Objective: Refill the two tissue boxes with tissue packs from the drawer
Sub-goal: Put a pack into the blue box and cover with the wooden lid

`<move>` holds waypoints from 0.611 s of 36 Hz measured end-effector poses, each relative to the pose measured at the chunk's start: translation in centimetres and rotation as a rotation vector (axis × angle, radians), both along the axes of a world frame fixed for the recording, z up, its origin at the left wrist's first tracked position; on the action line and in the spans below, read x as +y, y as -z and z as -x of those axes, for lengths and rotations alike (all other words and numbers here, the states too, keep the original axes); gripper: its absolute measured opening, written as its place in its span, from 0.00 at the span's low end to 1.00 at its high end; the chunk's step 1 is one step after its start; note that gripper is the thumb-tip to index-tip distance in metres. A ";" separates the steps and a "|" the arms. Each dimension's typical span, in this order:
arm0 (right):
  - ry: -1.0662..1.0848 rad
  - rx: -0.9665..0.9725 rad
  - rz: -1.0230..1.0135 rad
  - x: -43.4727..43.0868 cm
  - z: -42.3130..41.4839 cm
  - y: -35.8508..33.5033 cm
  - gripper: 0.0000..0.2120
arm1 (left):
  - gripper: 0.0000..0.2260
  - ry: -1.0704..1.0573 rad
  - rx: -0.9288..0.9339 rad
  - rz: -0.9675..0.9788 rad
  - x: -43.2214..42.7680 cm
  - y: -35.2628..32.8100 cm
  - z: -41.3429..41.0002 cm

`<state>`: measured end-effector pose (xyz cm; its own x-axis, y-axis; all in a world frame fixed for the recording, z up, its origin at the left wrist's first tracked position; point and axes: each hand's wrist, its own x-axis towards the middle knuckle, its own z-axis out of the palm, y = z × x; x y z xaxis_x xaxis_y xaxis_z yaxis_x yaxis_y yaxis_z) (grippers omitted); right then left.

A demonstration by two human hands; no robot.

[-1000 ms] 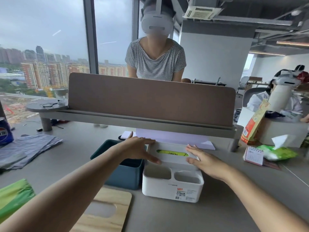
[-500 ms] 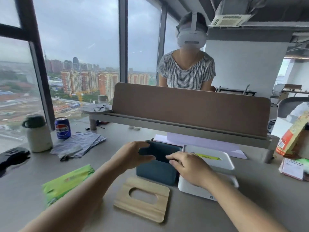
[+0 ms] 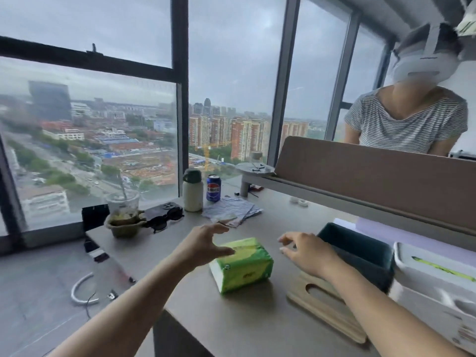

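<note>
Two open hands close on one green tissue pack.

Nearest, low in the centre of the frame, the tissue pack [image 3: 242, 265] lies on the desk [image 3: 231, 325], long axis running lower left to upper right. Left hand [image 3: 203, 244], fingers spread, is at its upper-left corner; right hand [image 3: 306, 251], fingers loosely spread, hovers apart at right. Beyond, right, the dark box [image 3: 358, 249] stands open.

Pepsi logo on blue can [image 3: 213, 188]
</note>
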<state>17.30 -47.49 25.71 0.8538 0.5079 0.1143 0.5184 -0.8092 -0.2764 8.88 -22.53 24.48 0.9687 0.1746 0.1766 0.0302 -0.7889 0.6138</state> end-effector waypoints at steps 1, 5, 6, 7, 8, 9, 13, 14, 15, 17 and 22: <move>-0.017 0.017 -0.006 1.1 -0.1 0.3 0.17 | 0.31 -0.015 0.020 0.013 0.5 0.5 0.4; -0.043 0.126 -0.026 4.2 -0.2 1.7 0.24 | 0.40 -0.056 0.091 0.050 1.4 2.2 0.9; -0.041 0.148 -0.023 4.7 -0.3 2.1 0.26 | 0.42 -0.057 0.105 0.062 1.5 2.6 0.9; -0.042 0.169 -0.025 5.1 -0.4 2.4 0.27 | 0.44 -0.059 0.116 0.077 1.5 2.9 0.9; -0.038 0.195 -0.033 5.4 -0.5 2.6 0.29 | 0.45 -0.061 0.129 0.097 1.6 3.2 0.8; -0.036 0.221 -0.049 5.6 -0.7 2.8 0.31 | 0.47 -0.059 0.144 0.120 1.6 3.4 0.7; -0.038 0.382 -0.164 5.8 -1.2 3.2 0.45 | 0.49 -0.008 0.192 0.149 1.2 4.6 0.2; -0.043 0.428 -0.196 5.7 -1.4 3.3 0.49 | 0.49 0.003 0.194 0.140 1.0 5.0 0.0; -0.051 0.466 -0.220 5.7 -1.6 3.4 0.52 | 0.50 0.009 0.187 0.134 0.8 5.3 -0.2; -0.066 0.521 -0.236 5.6 -1.9 3.7 0.55 | 0.49 0.004 0.152 0.137 0.6 5.8 -0.5; -0.077 0.518 -0.259 5.4 -2.7 3.8 0.56 | 0.44 0.023 0.047 0.132 0.4 5.1 -1.4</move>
